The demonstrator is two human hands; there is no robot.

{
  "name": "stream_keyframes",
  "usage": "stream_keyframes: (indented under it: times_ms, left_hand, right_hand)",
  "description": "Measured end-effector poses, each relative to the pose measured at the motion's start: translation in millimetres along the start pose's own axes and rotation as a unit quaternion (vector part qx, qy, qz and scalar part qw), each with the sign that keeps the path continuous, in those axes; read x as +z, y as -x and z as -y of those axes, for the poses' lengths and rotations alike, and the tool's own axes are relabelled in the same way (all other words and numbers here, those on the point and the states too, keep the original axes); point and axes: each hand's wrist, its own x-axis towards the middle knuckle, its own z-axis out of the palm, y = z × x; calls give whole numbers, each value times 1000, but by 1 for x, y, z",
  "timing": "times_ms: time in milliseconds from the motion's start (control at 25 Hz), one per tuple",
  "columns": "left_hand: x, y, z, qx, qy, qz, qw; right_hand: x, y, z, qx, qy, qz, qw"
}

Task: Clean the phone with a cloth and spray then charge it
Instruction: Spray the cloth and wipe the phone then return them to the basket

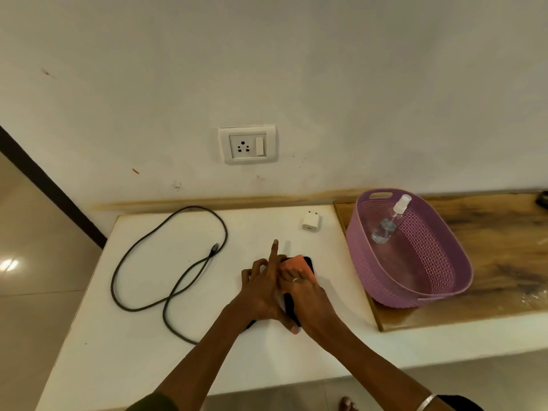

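The phone [292, 304] lies flat on the white counter [148, 351], near its middle, dark and mostly covered by the two hands. An orange cloth [296, 264] sits on the phone's far end, pressed down under the right hand [308, 295], whose fingers lie flat across it rather than pinching; that grip is a press on the cloth, not a closed hold. The left hand [261, 289] rests against the phone's left edge, steadying it, its grip loose with the index finger pointing straight away and the other fingers curled; it clasps nothing that can be made out. Both forearms come in from the near edge and meet over the phone. The step in hand looks like the wiping. The spray bottle [388, 223] leans inside the purple basket [444, 280] on the wooden board [504, 262] to the right, well apart from the hands. Once wiping is done, charging calls for the black cable [169, 268] looped on the left, the white adapter [310, 222] beyond the phone, and the wall socket [247, 145] above.
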Motion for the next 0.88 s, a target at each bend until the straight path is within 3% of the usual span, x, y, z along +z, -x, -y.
stream_keyframes:
  times_ms: [80, 240, 440, 560, 720, 880]
  left_hand:
    - [-1, 1, -2, -15, 2, 5, 1000]
    - [-3, 0, -4, -7, -33, 13, 999]
    - [-4, -3, -4, -8, -72, 17, 997]
    - [-4, -3, -3, -9, -70, 15, 997]
    - [-3, -1, -3, -3, -68, 12, 998]
    - [-4, 0, -2, 5, -74, 13, 997]
  right_hand:
    - [-2, -2, 5, 9, -88, 49, 995]
    - [-17, -7, 0, 16, -91, 60, 994]
    - [-36, -5, 0, 47, 27, -40, 998]
    - [-31, -7, -1, 8, 124, -74, 989]
    - [-13, 9, -9, -72, 159, -11, 985]
    - [-40, 16, 5, -155, 221, 27, 963]
